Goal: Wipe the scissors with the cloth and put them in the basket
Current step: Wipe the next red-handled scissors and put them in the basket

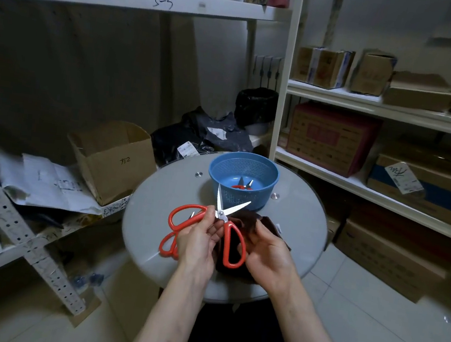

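Observation:
My left hand holds a pair of red-handled scissors near the pivot, blades spread apart and pointing toward the basket. My right hand grips a dark brown cloth just right of the scissors, under one red handle loop. Another pair of red scissors lies on the round table under my left hand, partly hidden. The blue basket stands at the table's far side with a small red-handled pair inside.
The round grey table stands between white shelves loaded with cardboard boxes. An open box and papers sit on the left shelf. Black bags lie behind the table.

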